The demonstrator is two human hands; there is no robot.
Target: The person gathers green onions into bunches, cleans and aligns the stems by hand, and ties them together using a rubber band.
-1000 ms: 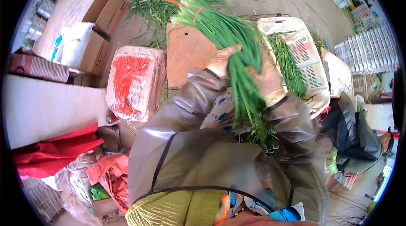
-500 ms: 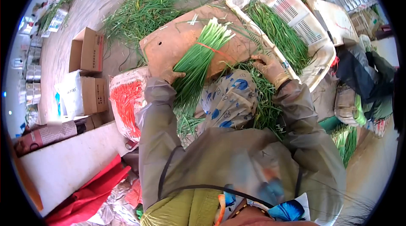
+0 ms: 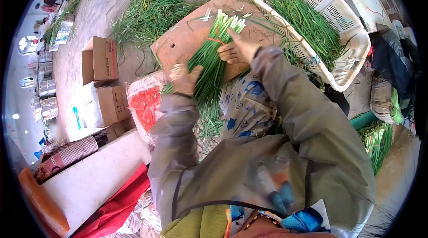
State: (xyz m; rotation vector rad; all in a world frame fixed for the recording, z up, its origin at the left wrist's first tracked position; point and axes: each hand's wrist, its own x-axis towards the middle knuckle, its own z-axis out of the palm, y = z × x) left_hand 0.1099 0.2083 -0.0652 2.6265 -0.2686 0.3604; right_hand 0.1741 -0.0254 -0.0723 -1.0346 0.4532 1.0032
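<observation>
A brown board (image 3: pixel 185 39) carries the bundle of green stalks (image 3: pixel 206 71), its leaves hanging past the near edge. The left hand (image 3: pixel 183 79) is spread wide along the bundle's left side; the right hand (image 3: pixel 240 49) sits at its right, fingers near the red band (image 3: pixel 216 40), grip unclear.

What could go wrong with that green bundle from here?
The bundle's leafy ends hang past the near edge of the board, so a nudge from the left hand or right hand might drag it off. The red tie sits towards the pale ends, so the leaves could splay. A pale scrap lies close by and might get mixed in.
</observation>
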